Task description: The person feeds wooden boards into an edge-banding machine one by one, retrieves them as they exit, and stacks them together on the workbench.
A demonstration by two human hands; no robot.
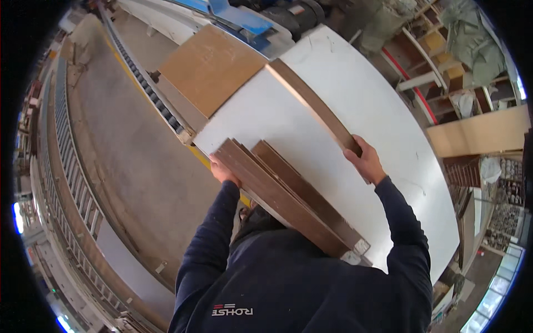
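A pile of brown wood-look boards (277, 194) lies slantwise on the white tabletop (400, 127), close to my body. My left hand (226, 173) is closed at the left edge of the pile's outermost board, its fingers partly hidden by the wood. Farther right, a single long brown strip (311, 100) with a paler side edge reaches away from me across the white surface. Its near end is in my right hand (366, 160), thumb on one side and fingers over the other. Pale labels (361, 246) show at the near end of the pile.
A tan board (211, 66) lies at the table's far left corner, before a blue and white machine (239, 19). A roller track (147, 83) runs along the left. Shelving with wood pieces (444, 61) and a light panel (480, 130) stand beyond the right side.
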